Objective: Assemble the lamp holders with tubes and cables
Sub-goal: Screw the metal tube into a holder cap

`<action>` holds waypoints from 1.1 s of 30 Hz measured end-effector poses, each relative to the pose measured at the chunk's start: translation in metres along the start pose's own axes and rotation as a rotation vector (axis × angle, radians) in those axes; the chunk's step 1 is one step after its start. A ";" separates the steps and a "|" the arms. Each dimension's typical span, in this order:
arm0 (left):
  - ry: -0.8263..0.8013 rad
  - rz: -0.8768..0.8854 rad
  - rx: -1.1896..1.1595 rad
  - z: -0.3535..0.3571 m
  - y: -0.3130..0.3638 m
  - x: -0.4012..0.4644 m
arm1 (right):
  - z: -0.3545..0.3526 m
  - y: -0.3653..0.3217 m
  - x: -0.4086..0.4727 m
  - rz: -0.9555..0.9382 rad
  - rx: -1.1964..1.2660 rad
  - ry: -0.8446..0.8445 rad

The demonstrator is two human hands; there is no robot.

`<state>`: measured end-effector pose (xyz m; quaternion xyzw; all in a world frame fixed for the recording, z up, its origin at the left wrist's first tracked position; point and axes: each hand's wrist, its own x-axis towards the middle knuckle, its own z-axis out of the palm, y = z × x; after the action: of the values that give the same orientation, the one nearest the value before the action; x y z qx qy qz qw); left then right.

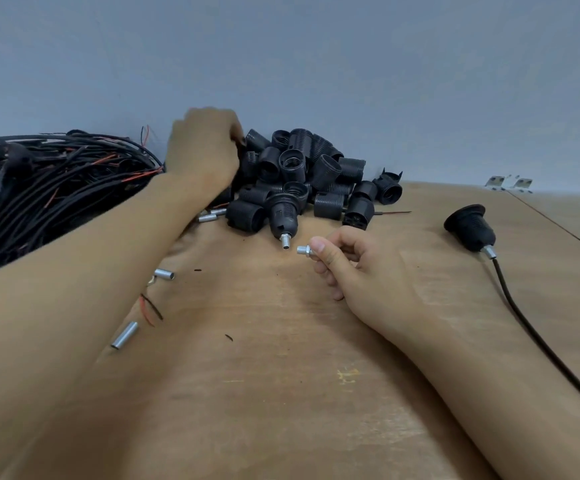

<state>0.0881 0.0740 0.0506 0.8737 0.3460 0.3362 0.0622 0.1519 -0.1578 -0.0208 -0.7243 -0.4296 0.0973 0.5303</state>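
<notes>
Progress: one corded black plastic lamp holder (470,227) finished right of black holder pile (311,174); my right hand (357,268) pinches silver metal tube (304,250); my left hand (202,150) reaches the pile, grip unclear.

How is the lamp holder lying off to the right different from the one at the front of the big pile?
The holder on the right has a black cable running from its metal tube; the holder at the front of the pile has a bare tube end and no cable that I can see. The right one lies alone on the table; the other leans against the heap. Both are black with a silver tube.
</notes>
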 end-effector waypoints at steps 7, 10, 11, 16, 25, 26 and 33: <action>-0.407 -0.434 -1.352 -0.027 0.028 -0.119 | -0.002 -0.006 0.002 -0.036 0.237 0.073; -0.428 -0.555 -1.477 -0.012 0.020 -0.140 | -0.002 -0.008 0.000 -0.066 0.306 0.023; -0.422 -0.565 -1.512 -0.008 0.016 -0.138 | -0.001 -0.008 -0.001 -0.067 0.310 -0.007; -0.529 -0.472 -1.590 -0.002 0.011 -0.129 | 0.007 -0.008 -0.003 -0.081 0.285 -0.087; -0.114 -0.550 -1.387 0.003 0.010 -0.128 | 0.006 -0.002 0.002 -0.018 0.259 -0.010; -0.075 -0.519 -1.278 0.004 0.007 -0.127 | 0.005 -0.002 0.003 -0.010 0.254 -0.001; 0.004 -0.352 -0.783 0.007 -0.002 -0.129 | 0.005 -0.002 0.002 0.012 0.225 -0.005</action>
<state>0.0227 -0.0065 -0.0260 0.7111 0.3362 0.4283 0.4448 0.1489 -0.1533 -0.0204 -0.6625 -0.4128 0.1500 0.6067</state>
